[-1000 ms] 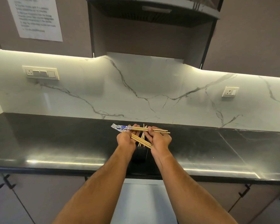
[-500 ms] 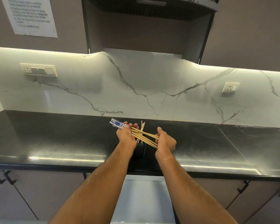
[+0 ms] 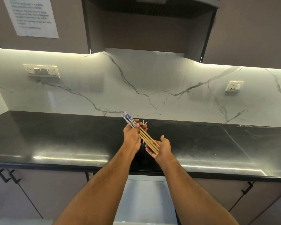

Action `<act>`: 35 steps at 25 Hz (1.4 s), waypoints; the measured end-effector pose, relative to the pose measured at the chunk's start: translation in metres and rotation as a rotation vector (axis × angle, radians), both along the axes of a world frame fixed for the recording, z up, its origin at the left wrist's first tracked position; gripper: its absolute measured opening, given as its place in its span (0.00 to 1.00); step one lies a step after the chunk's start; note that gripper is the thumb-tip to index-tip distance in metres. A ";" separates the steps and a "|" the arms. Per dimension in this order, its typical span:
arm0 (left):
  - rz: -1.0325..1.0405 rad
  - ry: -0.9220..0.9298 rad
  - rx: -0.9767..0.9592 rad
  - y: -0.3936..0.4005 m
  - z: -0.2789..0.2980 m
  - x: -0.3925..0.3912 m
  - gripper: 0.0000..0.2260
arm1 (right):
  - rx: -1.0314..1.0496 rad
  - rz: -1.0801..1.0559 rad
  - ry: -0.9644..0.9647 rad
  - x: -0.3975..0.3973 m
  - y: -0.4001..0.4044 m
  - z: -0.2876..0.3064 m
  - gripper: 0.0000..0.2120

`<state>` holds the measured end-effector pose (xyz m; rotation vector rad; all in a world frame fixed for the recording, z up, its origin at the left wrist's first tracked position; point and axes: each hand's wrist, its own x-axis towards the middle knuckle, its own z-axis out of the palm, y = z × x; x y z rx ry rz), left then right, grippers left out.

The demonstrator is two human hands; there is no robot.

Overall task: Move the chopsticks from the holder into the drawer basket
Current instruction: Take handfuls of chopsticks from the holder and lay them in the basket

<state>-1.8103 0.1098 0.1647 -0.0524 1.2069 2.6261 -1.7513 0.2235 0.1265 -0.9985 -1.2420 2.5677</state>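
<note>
1. Overhead, we see dark cabinets [image 3: 250, 30] and a marble backsplash [image 3: 152, 82] behind the black table [image 3: 55, 135].
2. Our left hand [image 3: 132, 135] grips the chopsticks [image 3: 147, 138] above the table; fingers curled.
3. Our right hand [image 3: 163, 147] lies open-palmed, fingers relaxed under their tips.

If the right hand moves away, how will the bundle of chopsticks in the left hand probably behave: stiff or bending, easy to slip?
The chopsticks look like thin, straight wood, so probably stiff and light. The left hand grips them near the patterned ends; the plain tips lie loose on the open right hand, so they may fan out or slide apart.
</note>
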 end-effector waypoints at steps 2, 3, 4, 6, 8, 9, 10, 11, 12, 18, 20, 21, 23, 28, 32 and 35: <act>0.005 0.030 -0.069 0.001 -0.001 -0.002 0.07 | 0.052 0.048 -0.033 -0.002 -0.001 -0.005 0.30; 0.011 0.050 -0.118 0.001 -0.001 -0.003 0.07 | 0.134 0.070 -0.067 -0.002 -0.001 -0.007 0.30; 0.019 0.082 -0.194 -0.001 0.000 -0.004 0.07 | 0.260 0.080 -0.110 -0.001 0.000 -0.008 0.28; 0.017 0.194 -0.466 -0.007 -0.003 -0.006 0.08 | 0.579 -0.006 -0.123 -0.001 0.006 -0.007 0.22; -0.082 0.331 -0.777 -0.012 -0.012 -0.005 0.08 | 0.795 -0.041 0.079 -0.004 0.009 0.002 0.16; -0.167 0.398 -0.898 -0.014 -0.017 -0.004 0.07 | 0.837 -0.008 0.196 -0.006 0.009 0.009 0.15; -0.253 0.471 -1.005 -0.016 -0.024 -0.002 0.07 | 0.848 0.033 0.289 -0.009 0.008 0.017 0.15; -0.327 0.544 -1.103 -0.017 -0.030 -0.001 0.07 | 0.850 0.074 0.354 -0.011 0.008 0.026 0.16; -0.381 0.608 -1.193 -0.019 -0.033 0.001 0.07 | 0.857 0.112 0.387 -0.014 0.007 0.033 0.18; -0.492 0.847 -1.485 -0.016 -0.042 0.005 0.09 | 1.118 0.386 0.196 -0.017 -0.002 0.020 0.28; -0.565 0.861 -1.532 -0.021 -0.049 0.004 0.08 | 1.221 0.461 0.179 -0.015 -0.001 0.012 0.21; -0.577 0.882 -1.580 -0.024 -0.053 0.002 0.08 | 1.303 0.536 0.177 -0.012 0.002 0.008 0.16; -0.588 0.866 -1.653 -0.030 -0.056 0.000 0.08 | 1.498 0.738 0.126 -0.007 0.008 0.005 0.11; -0.638 0.879 -1.737 -0.034 -0.065 0.004 0.09 | 1.939 1.005 0.005 0.000 0.006 -0.011 0.09; -0.673 0.909 -1.841 -0.051 -0.081 0.006 0.09 | 2.120 0.919 0.006 0.013 0.006 -0.025 0.08; -0.671 0.898 -1.940 -0.068 -0.097 0.012 0.10 | 2.243 0.932 -0.073 0.024 0.004 -0.036 0.07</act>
